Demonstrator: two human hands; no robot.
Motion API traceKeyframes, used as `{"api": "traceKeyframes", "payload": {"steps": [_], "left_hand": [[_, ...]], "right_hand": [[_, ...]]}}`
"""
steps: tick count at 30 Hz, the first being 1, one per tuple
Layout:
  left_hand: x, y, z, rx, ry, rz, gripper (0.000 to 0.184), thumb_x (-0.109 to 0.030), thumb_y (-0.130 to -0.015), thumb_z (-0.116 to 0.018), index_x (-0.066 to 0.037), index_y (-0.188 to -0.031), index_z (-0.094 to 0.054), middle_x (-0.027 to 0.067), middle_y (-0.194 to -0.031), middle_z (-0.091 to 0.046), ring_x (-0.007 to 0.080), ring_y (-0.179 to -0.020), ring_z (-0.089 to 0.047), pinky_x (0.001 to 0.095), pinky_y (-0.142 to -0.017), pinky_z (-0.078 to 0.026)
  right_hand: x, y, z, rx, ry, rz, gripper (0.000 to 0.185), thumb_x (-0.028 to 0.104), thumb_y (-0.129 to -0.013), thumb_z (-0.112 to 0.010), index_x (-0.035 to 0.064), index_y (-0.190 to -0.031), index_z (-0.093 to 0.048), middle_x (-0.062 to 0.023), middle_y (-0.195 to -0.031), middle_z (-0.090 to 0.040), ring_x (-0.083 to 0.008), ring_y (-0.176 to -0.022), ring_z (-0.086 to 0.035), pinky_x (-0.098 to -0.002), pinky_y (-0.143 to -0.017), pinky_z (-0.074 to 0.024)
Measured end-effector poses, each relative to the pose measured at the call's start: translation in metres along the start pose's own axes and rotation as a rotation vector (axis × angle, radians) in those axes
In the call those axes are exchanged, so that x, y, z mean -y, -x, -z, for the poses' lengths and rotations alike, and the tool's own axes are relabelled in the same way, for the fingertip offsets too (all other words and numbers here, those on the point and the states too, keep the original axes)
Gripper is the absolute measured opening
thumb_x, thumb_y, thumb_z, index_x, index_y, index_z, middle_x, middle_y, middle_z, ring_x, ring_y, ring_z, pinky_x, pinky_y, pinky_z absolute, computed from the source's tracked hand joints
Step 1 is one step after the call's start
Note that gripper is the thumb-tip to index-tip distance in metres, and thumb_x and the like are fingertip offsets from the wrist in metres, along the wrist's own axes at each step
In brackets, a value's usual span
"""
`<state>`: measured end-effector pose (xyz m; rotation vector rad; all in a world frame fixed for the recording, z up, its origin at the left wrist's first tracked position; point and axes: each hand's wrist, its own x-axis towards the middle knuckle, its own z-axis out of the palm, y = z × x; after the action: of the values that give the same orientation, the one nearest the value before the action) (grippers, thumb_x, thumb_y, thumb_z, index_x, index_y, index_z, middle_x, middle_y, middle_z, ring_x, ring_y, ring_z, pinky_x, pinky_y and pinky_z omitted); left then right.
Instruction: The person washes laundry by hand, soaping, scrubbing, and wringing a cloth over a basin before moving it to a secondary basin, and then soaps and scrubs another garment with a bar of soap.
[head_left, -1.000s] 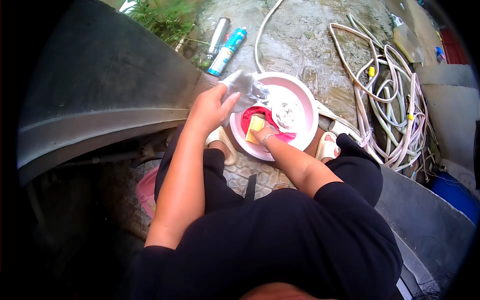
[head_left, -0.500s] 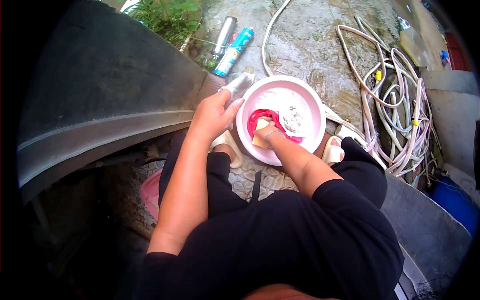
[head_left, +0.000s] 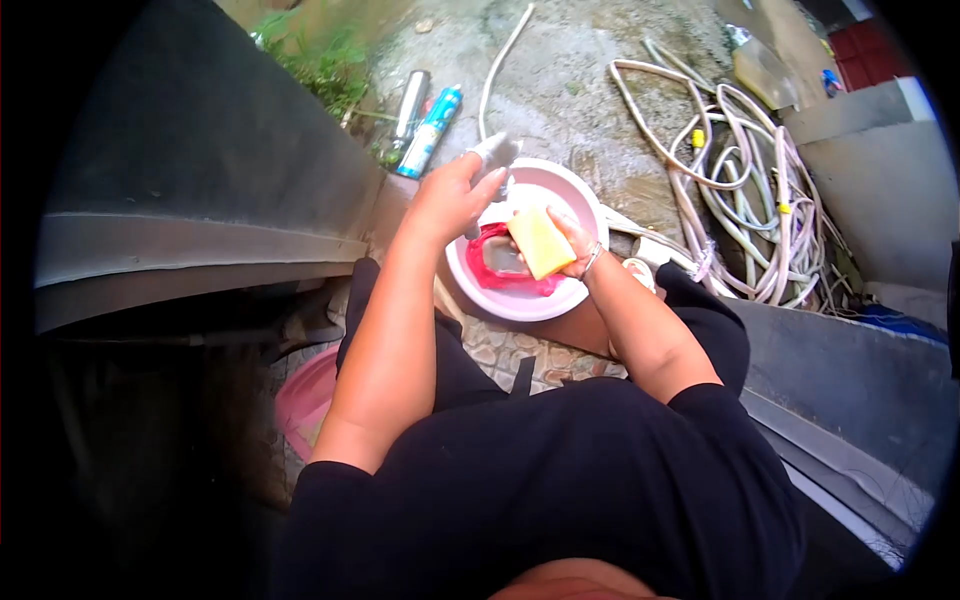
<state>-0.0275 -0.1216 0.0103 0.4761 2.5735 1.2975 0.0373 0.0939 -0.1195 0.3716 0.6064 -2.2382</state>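
My left hand [head_left: 450, 205] is closed on a whitish-grey wet thing [head_left: 496, 152] whose kind I cannot make out, above the basin's left rim. In my right hand [head_left: 575, 243] is a yellow sponge [head_left: 541, 243], raised over the pink basin [head_left: 535, 306]. Fingers wrap its right side, and a bracelet circles that wrist. Below the sponge lies a crumpled red plastic bag [head_left: 484, 262] in the basin, with something greyish inside its ring. The basin's right part is covered by my right hand.
A blue spray can [head_left: 430, 132] and a silver can [head_left: 411, 105] lie on the wet concrete beyond. Coiled pale hoses [head_left: 735, 190] spread at right. Dark panels flank both sides, and a pink tub [head_left: 305, 400] stands lower left.
My right hand has lifted the sponge from the basin and turned it so its broad face shows. My left hand has moved slightly right. The white lump in the basin is now hidden.
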Motion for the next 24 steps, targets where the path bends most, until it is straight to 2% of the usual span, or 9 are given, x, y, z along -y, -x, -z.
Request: {"api": "traceKeyframes", "payload": {"steps": [4,8,10,11,14,17,18,21,24], "left_hand": [[-0.013,-0.003,-0.016,-0.049,0.056,-0.050,0.030,-0.032,-0.085,-0.052,-0.003,-0.092,-0.059,0.0211,-0.088,-0.059,0.0354,-0.084,-0.056,0.0398,-0.073,-0.043],[-0.014,-0.005,-0.039,-0.254,0.038,-0.325,0.027,-0.027,-0.086,-0.053,-0.002,-0.078,-0.056,0.0223,-0.080,-0.052,0.0391,-0.078,-0.052,0.0442,-0.067,-0.041],[-0.026,-0.004,-0.051,-0.292,0.069,-0.357,0.026,-0.026,-0.085,-0.054,-0.002,-0.076,-0.056,0.0227,-0.077,-0.049,0.0394,-0.074,-0.051,0.0444,-0.065,-0.041],[-0.035,-0.001,-0.059,-0.321,0.036,-0.375,0.027,-0.027,-0.086,-0.054,-0.002,-0.075,-0.056,0.0221,-0.076,-0.046,0.0391,-0.071,-0.050,0.0446,-0.064,-0.041],[-0.071,0.013,-0.083,-0.396,0.000,-0.510,0.029,-0.029,-0.084,-0.054,-0.002,-0.075,-0.056,0.0211,-0.080,-0.046,0.0387,-0.070,-0.050,0.0456,-0.063,-0.041],[-0.093,0.029,-0.105,-0.365,-0.154,-0.555,0.034,-0.033,-0.083,-0.050,-0.001,-0.075,-0.056,0.0235,-0.084,-0.046,0.0397,-0.078,-0.048,0.0459,-0.070,-0.040],[-0.093,0.032,-0.109,-0.324,-0.192,-0.583,0.040,-0.037,-0.084,-0.047,0.000,-0.090,-0.059,0.0247,-0.088,-0.046,0.0405,-0.080,-0.048,0.0470,-0.072,-0.040],[-0.094,0.028,-0.116,-0.307,-0.207,-0.535,0.041,-0.040,-0.083,-0.048,-0.001,-0.090,-0.060,0.0246,-0.097,-0.046,0.0403,-0.087,-0.048,0.0469,-0.078,-0.038],[-0.092,0.016,-0.113,-0.386,-0.212,-0.592,0.055,-0.043,-0.082,-0.048,-0.003,-0.120,-0.050,0.0225,-0.111,-0.046,0.0385,-0.099,-0.045,0.0452,-0.085,-0.035]], "right_hand": [[0.033,0.036,-0.041,0.088,0.046,0.066,0.059,0.052,-0.086,-0.044,0.0054,-0.121,-0.046,-0.0161,-0.106,-0.057,-0.0315,-0.090,-0.060,-0.0450,-0.075,-0.0508],[0.058,0.063,-0.069,-0.039,0.171,0.290,0.053,0.051,-0.088,-0.041,0.0099,-0.121,-0.046,-0.0152,-0.102,-0.058,-0.0303,-0.087,-0.061,-0.0449,-0.071,-0.0513],[0.064,0.071,-0.086,-0.339,0.299,0.463,0.050,0.049,-0.088,-0.043,0.0060,-0.112,-0.050,-0.0115,-0.094,-0.059,-0.0262,-0.081,-0.061,-0.0402,-0.068,-0.0518],[0.064,0.077,-0.100,-0.376,0.315,0.544,0.045,0.046,-0.088,-0.046,0.0045,-0.104,-0.052,-0.0091,-0.087,-0.059,-0.0222,-0.077,-0.061,-0.0354,-0.067,-0.0517],[0.053,0.076,-0.119,-0.382,0.358,0.860,0.033,0.037,-0.090,-0.048,0.0077,-0.106,-0.049,-0.0071,-0.087,-0.056,-0.0187,-0.076,-0.058,-0.0315,-0.069,-0.0496],[0.045,0.070,-0.117,-0.247,0.069,0.778,0.035,0.041,-0.092,-0.039,0.0087,-0.099,-0.050,-0.0090,-0.087,-0.059,-0.0233,-0.078,-0.059,-0.0370,-0.074,-0.0497],[0.045,0.072,-0.115,-0.239,-0.027,0.720,0.037,0.043,-0.092,-0.039,0.0089,-0.098,-0.051,-0.0096,-0.087,-0.059,-0.0248,-0.079,-0.060,-0.0382,-0.074,-0.0497],[0.047,0.064,-0.097,-0.196,-0.049,0.674,0.038,0.043,-0.091,-0.039,0.0084,-0.098,-0.053,-0.0103,-0.089,-0.059,-0.0259,-0.081,-0.059,-0.0395,-0.076,-0.0491],[0.048,0.068,-0.110,-0.222,-0.094,0.730,0.040,0.044,-0.092,-0.037,0.0076,-0.101,-0.052,-0.0107,-0.092,-0.058,-0.0253,-0.085,-0.058,-0.0399,-0.077,-0.0485]]}}
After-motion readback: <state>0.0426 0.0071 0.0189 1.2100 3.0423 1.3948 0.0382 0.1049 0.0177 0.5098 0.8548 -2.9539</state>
